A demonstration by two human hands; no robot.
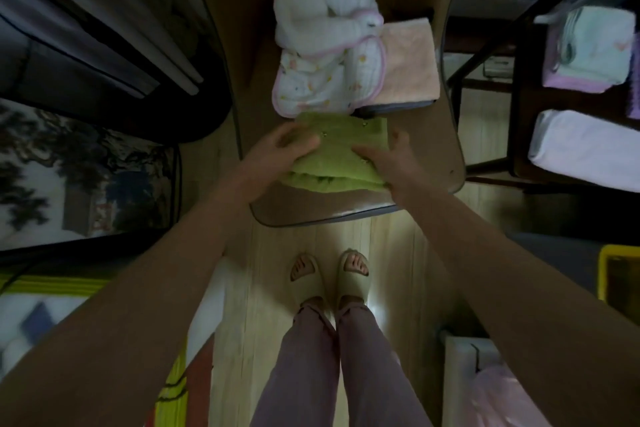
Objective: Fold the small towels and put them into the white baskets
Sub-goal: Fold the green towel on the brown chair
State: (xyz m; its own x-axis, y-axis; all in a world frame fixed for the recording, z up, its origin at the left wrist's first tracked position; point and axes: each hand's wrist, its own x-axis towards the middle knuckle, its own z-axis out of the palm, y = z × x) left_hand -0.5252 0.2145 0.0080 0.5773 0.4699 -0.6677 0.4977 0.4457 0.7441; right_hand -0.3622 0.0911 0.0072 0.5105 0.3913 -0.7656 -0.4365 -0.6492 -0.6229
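1. Head view, only one I've got. Looking straight down at a narrow brown tabletop [446, 163] running up the middle of the frame.
2. The green towel [341, 152] sits at the near end of the tabletop, centre of the frame, folded over on itself with the layers showing along its lower edge.
3. Left hand [280, 149] is on the towel's left side, fingers laid over the top and only loosely bent. Looks more like pressing than gripping to me.
4. Right hand [388, 163] is on the towel's right side, fingers stretched out flat across the fabric, thumb sticking up toward the top of the frame. Pressing too, not pinching.
5. Just above the green one there's a rumpled white towel with pink trim [329, 45], touching the green towel's upper edge. To its right, a flat folded peach towel [408, 66] tucked partly under it.
6. Right edge of the frame: a white basket [585, 149] on a dark shelf, and above it a stack of folded towels [588, 48] in pale colours.
7. Bottom centre: my feet in beige slippers [329, 274] on a light wood floor [266, 288].
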